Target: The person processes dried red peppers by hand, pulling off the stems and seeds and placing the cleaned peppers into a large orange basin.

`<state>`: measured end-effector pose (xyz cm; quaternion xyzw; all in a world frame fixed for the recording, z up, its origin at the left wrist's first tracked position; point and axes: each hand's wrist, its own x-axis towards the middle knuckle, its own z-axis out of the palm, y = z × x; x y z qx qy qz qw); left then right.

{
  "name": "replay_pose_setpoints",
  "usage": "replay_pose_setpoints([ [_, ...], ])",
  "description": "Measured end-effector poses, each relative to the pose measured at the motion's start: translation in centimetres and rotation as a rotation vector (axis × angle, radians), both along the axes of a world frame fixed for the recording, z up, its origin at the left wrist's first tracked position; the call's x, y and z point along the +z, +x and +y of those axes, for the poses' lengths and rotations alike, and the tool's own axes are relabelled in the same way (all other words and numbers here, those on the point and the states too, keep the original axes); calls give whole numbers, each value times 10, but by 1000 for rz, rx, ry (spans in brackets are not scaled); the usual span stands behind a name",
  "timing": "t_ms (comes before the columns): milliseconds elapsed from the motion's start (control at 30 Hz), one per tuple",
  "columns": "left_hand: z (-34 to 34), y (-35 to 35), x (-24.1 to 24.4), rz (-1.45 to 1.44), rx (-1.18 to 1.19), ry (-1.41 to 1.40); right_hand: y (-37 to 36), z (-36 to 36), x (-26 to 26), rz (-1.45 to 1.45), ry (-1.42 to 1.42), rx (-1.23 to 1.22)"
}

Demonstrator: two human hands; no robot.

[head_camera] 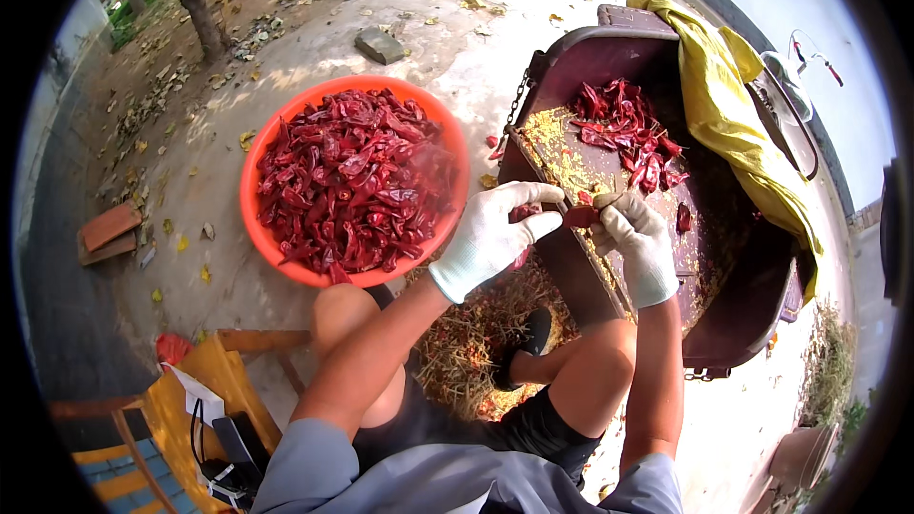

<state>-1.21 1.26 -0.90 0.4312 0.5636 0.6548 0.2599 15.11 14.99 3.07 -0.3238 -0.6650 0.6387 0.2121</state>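
Both my hands wear pale knit work gloves. My left hand [500, 232] holds a dried red chili between thumb and fingers, beside the near edge of a dark red metal cart bed [607, 36]. Close to its right, my right hand [632, 235] pinches another dark red chili piece [582, 217]; its far end reaches towards my left fingertips. In the cart bed lie a loose pile of dried red chilies [628, 128] and scattered yellow seeds [546, 135]. An orange plastic basin [248, 207], heaped with dried chilies [357, 178], stands on the ground at my left.
Dry stems and debris [464, 357] cover the ground between my legs. A yellow woven sack [728, 128] hangs over the cart's far right side. A wooden chair [193, 385] with a phone and cables stands lower left. A stone [379, 46] and bricks [111, 228] lie beyond the basin.
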Motion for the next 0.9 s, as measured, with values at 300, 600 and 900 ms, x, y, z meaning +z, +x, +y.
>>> replay_pose_setpoints([
  [300, -11, -2, -4, 18, -393, -136, 4, -39, 9, -98, 329, 285],
  [600, -7, 8, -18, 645, -8, -62, -11, -55, -13, 3, 1053, 10],
  [900, -1, 7, -21, 404, 82, 22, -25, -35, -56, 477, -821, -148],
])
